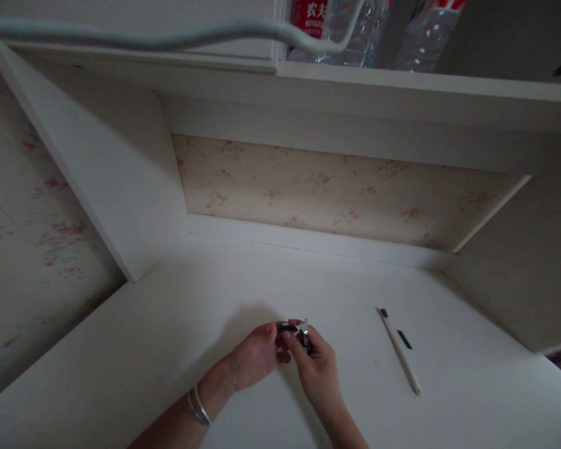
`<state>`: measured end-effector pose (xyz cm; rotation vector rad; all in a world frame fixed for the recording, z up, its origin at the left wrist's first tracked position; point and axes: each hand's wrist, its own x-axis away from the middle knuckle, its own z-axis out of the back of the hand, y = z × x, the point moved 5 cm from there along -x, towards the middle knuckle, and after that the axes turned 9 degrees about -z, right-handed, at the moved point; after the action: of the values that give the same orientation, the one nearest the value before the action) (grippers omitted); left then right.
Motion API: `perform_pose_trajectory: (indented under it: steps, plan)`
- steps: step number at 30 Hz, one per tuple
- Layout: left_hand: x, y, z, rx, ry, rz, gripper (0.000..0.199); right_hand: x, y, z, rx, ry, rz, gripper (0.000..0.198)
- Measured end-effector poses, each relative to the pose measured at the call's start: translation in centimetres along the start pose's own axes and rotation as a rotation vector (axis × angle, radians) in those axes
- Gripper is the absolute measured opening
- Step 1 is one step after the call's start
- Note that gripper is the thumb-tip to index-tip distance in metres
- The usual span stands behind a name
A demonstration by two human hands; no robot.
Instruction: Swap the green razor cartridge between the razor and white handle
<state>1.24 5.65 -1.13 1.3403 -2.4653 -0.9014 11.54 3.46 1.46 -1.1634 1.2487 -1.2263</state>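
Note:
My left hand (258,354), with silver bangles at its wrist, is closed around one end of a small black and silver object (302,327). My right hand (318,368) grips the same object from the other side, its thumb pressed near the shiny metal part. The fingers cover much of it, so its kind cannot be made out. Both hands are close together just above the white desk (187,312). Off to their right lies a slim white stick with a dark tip, like a toothbrush (401,354). Beside it rests a small dark green strip (404,339).
A white side panel (107,156) bounds the desk on the left, and another panel (518,268) on the right. Overhead runs a shelf (402,84) holding plastic bottles (350,31). A pale curved bar (168,34) crosses the top. Floral wallpaper (308,187) covers the back.

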Motion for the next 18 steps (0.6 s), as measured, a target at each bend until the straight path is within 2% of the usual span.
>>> perform_pose_trajectory:
  steps: [8, 18]
  plan:
    - [0.1, -0.1, 0.0, 0.106, 0.012, 0.023, 0.03, -0.2, -0.8, 0.0, 0.077, -0.057, 0.087, 0.017]
    - [0.0, 0.1, 0.1, 0.056, 0.016, 0.011, 0.033, 0.0, -1.9, -0.4, 0.028, -0.15, 0.077, 0.018]
